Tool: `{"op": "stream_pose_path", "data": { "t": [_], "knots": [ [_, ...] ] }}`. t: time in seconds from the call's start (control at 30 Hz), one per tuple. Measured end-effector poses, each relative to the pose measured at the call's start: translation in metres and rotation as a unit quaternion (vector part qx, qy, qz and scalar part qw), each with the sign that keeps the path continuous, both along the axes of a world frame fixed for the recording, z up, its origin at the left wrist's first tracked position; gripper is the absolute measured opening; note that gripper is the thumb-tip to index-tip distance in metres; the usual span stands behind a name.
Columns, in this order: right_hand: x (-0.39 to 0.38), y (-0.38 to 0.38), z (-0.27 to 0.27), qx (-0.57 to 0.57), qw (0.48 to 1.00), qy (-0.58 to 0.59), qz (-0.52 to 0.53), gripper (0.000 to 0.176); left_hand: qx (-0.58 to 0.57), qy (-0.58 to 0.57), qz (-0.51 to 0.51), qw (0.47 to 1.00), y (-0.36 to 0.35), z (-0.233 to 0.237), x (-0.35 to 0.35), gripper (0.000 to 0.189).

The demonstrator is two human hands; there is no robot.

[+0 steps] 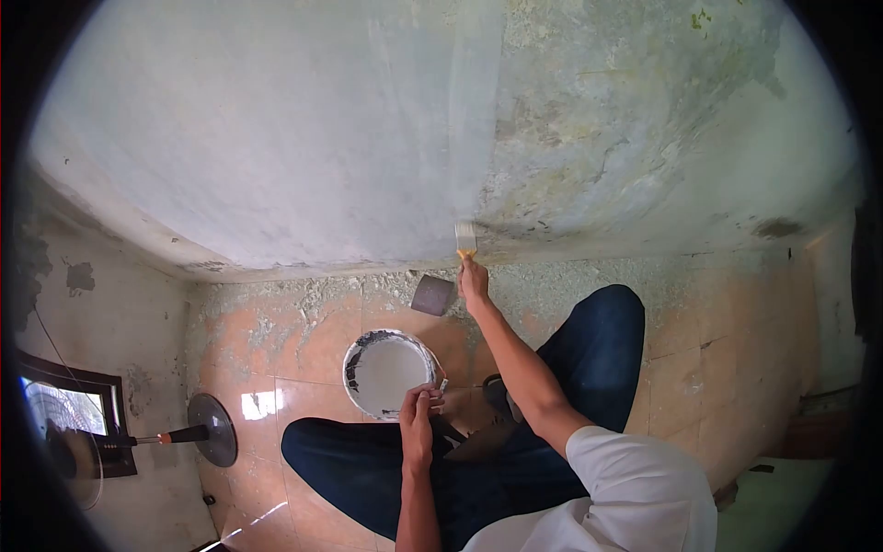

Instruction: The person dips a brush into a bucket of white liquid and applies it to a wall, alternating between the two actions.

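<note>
My right hand is closed round the handle of a paintbrush, whose pale bristles touch the lower part of the wall. Left of the brush the wall looks whitish and smooth; to the right it is patchy and rough. A round bucket of white paint stands on the floor in front of my crossed legs. At its right rim is my left hand, with curled fingers close to the bucket's wire handle; what they hold, if anything, is too small to make out.
A brownish square sheet lies between bucket and wall. Flakes of debris are scattered on the tiled floor along the wall's foot. A standing fan is at the left. Side walls stand left and right.
</note>
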State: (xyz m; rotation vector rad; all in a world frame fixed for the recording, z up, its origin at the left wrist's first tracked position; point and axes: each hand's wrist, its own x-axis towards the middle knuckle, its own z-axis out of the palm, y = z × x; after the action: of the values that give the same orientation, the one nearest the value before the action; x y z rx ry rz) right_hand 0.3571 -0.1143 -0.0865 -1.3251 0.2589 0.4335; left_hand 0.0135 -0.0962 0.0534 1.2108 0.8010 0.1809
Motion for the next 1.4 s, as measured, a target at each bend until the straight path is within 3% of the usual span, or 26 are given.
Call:
{"op": "stream_pose_path", "data": {
  "t": [0.03, 0.1, 0.17, 0.3, 0.33, 0.37, 0.47, 0.5, 0.57, 0.6, 0.63, 0.7, 0.77, 0.83, 0.9, 1.0, 1.1, 1.17, 1.2, 1.27, 1.4],
  "knots": [
    [0.0, 0.002, -0.003, 0.006, 0.992, 0.128, 0.016, 0.04, 0.001, -0.005, -0.005, 1.0, 0.0, 0.0, 0.001, 0.034],
    [0.015, 0.006, 0.001, -0.024, 0.989, 0.136, 0.045, 0.041, 0.0, -0.005, -0.008, 1.0, 0.0, -0.001, -0.001, 0.034],
    [0.026, 0.008, 0.039, 0.03, 0.997, 0.023, 0.06, 0.041, 0.004, -0.009, -0.006, 1.0, 0.002, -0.002, -0.002, 0.033],
    [-0.009, 0.013, 0.087, 0.088, 0.995, -0.05, -0.002, 0.039, -0.001, -0.005, 0.003, 1.0, 0.001, 0.003, 0.001, 0.03],
    [-0.01, 0.019, 0.052, 0.073, 0.988, -0.135, -0.008, 0.04, 0.0, -0.006, 0.002, 1.0, 0.001, 0.003, 0.002, 0.03],
    [-0.011, 0.018, 0.027, 0.075, 0.988, -0.136, -0.01, 0.04, 0.002, -0.006, 0.002, 1.0, 0.001, 0.003, 0.002, 0.03],
    [-0.015, 0.009, 0.024, 0.016, 0.996, 0.078, -0.05, 0.038, 0.008, -0.008, -0.002, 1.0, 0.0, -0.001, -0.001, 0.033],
    [-0.007, 0.004, 0.021, 0.015, 0.996, 0.077, -0.049, 0.038, 0.008, -0.008, -0.001, 1.0, 0.0, 0.0, -0.002, 0.033],
    [0.017, 0.0, 0.015, -0.001, 0.992, 0.093, 0.088, 0.035, 0.016, -0.003, -0.007, 1.0, -0.001, 0.003, -0.003, 0.033],
    [0.022, 0.003, 0.037, 0.006, 0.997, 0.019, 0.069, 0.035, 0.015, 0.0, -0.007, 1.0, 0.0, 0.001, -0.003, 0.033],
    [0.02, 0.004, 0.062, 0.005, 0.997, 0.024, 0.07, 0.035, 0.02, -0.002, -0.012, 1.0, 0.0, -0.001, -0.003, 0.033],
    [0.008, 0.003, 0.106, 0.121, 0.992, -0.026, 0.019, 0.035, 0.022, 0.001, -0.014, 1.0, -0.003, 0.0, -0.006, 0.033],
    [-0.006, 0.008, 0.111, 0.105, 0.993, -0.054, 0.007, 0.037, 0.02, -0.001, -0.011, 1.0, -0.001, 0.002, 0.0, 0.033],
    [-0.007, 0.016, 0.093, 0.061, 0.968, -0.242, 0.019, 0.04, 0.018, -0.002, -0.012, 1.0, -0.002, 0.0, 0.002, 0.033],
    [-0.001, 0.022, 0.093, 0.07, 0.961, -0.267, 0.011, 0.042, 0.012, 0.0, -0.012, 1.0, -0.001, -0.002, 0.002, 0.033],
    [0.005, 0.017, 0.098, 0.109, 0.971, -0.211, -0.001, 0.045, 0.019, 0.003, -0.015, 1.0, -0.002, -0.003, 0.001, 0.033],
    [0.026, 0.017, 0.026, 0.059, 0.987, -0.144, 0.032, 0.047, 0.025, 0.011, -0.021, 0.999, 0.0, -0.004, 0.0, 0.033],
    [0.031, 0.016, -0.038, -0.069, 0.988, -0.133, 0.02, 0.047, 0.025, 0.015, -0.02, 0.999, 0.001, -0.004, 0.0, 0.033],
    [0.026, 0.011, -0.05, -0.069, 0.989, -0.133, 0.018, 0.047, 0.026, 0.015, -0.022, 0.999, 0.002, -0.004, 0.0, 0.033],
    [0.019, 0.002, -0.065, -0.004, 0.989, 0.124, 0.077, 0.046, 0.03, 0.007, -0.017, 0.999, 0.002, -0.005, 0.001, 0.033],
    [0.045, 0.01, -0.072, -0.019, 0.982, 0.163, 0.095, 0.044, 0.027, 0.018, -0.019, 0.999, 0.003, -0.006, 0.001, 0.034]
  ]
}}
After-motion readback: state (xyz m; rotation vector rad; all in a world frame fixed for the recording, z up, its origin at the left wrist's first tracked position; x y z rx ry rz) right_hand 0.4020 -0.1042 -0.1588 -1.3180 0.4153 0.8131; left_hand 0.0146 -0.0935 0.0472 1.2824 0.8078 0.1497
